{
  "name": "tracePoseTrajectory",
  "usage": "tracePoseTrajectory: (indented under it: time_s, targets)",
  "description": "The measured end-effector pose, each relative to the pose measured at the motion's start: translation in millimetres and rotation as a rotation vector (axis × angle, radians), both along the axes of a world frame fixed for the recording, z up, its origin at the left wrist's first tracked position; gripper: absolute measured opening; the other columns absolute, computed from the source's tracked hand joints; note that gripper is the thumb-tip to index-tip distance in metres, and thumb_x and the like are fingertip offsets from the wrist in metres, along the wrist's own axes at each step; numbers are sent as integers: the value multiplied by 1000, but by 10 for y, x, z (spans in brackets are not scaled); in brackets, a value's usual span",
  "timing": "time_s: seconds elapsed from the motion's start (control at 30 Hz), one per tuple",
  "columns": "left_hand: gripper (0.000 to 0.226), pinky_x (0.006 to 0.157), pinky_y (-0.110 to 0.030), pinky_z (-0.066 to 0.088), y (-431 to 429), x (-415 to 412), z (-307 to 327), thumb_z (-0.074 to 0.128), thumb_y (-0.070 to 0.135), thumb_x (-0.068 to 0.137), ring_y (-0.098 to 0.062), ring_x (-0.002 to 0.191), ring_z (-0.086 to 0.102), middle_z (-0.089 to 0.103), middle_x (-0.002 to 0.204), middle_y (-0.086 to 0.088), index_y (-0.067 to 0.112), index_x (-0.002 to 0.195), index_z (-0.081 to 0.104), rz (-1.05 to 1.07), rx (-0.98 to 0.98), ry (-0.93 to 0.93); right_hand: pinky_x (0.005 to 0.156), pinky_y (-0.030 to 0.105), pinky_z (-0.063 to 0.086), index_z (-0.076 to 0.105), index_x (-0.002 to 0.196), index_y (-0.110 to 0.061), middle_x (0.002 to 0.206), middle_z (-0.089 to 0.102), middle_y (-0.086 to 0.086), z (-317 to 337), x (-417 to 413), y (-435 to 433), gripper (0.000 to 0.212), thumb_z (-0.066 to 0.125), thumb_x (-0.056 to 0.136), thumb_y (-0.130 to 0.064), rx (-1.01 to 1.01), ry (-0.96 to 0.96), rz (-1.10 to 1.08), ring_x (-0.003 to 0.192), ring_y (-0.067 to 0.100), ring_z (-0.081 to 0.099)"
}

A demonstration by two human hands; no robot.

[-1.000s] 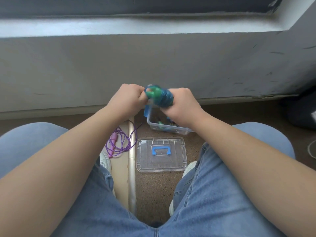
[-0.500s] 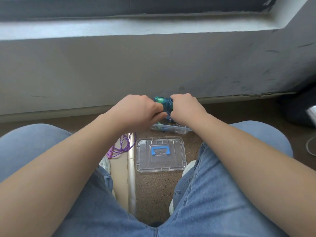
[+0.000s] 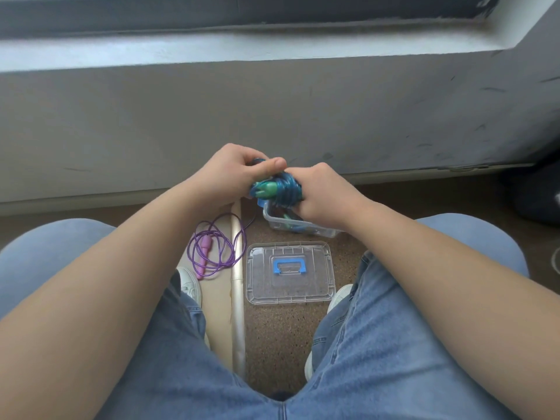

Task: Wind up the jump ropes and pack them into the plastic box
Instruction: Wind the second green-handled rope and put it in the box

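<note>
Two hands, left hand [image 3: 230, 174] and right hand [image 3: 321, 198], gripping one blue-green rope bundle [image 3: 285, 189] just above one plastic box [image 3: 303, 230], left thumb now moved on top and green handles uncovered since a moment ago, so winding judged almost done; one purple rope [image 3: 203, 248] still unwound on floor, one lid [image 3: 291, 286] near box, perhaps one more rope inside box

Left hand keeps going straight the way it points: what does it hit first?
The left hand points rightward and grips the wound blue-green jump rope, so that comes first. Directly behind it is the right hand, gripping the same bundle. Depth is judged from one view only.
</note>
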State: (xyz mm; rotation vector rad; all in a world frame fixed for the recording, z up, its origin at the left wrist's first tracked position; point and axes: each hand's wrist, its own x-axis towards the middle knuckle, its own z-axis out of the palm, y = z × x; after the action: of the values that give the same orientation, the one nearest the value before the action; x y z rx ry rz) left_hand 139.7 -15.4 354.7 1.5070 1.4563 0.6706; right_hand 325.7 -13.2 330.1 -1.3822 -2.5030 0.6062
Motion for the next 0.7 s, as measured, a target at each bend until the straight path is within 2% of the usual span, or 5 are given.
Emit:
tracePoseTrajectory:
  time_s: [0.13,0.27,0.4,0.53,0.7]
  targets:
    - [30,58,-20,53,-54,-2,34,68,47,88,-5,66,66,72,80,7,22,102,74,48,-372,-231,67,36,47,60,108,-22,93,71,6,-41,11,7,30,69,79,-24,188,-54,-62,86,36,64]
    - [33,61,-22,54,-27,-82,14,72,43,85,-12,84,72,76,104,-1,21,111,72,84,-488,-310,59,33,37,59,108,-20,94,68,2,-72,-32,-39,29,69,80,-23,372,-163,-75,86,33,65]
    - [44,57,-18,55,-50,-25,-4,70,51,83,-7,76,73,74,78,0,15,110,65,146,-601,-339,62,35,45,61,110,-22,96,68,1,-54,-31,-12,34,72,78,-20,358,-157,-131,90,31,64]
    - [28,54,-14,54,-56,3,-48,71,34,89,-6,60,67,69,75,-3,11,102,62,245,-543,-489,76,40,52,56,125,-22,107,61,1,-105,-8,32,50,69,77,-23,270,-154,-63,103,27,57]
    - [21,69,-20,56,-72,-51,-188,80,19,83,-15,76,67,67,89,-8,14,85,60,249,-388,-453,109,40,37,44,150,-19,136,53,-1,-132,-22,32,72,56,86,-52,-13,85,3,129,21,43]
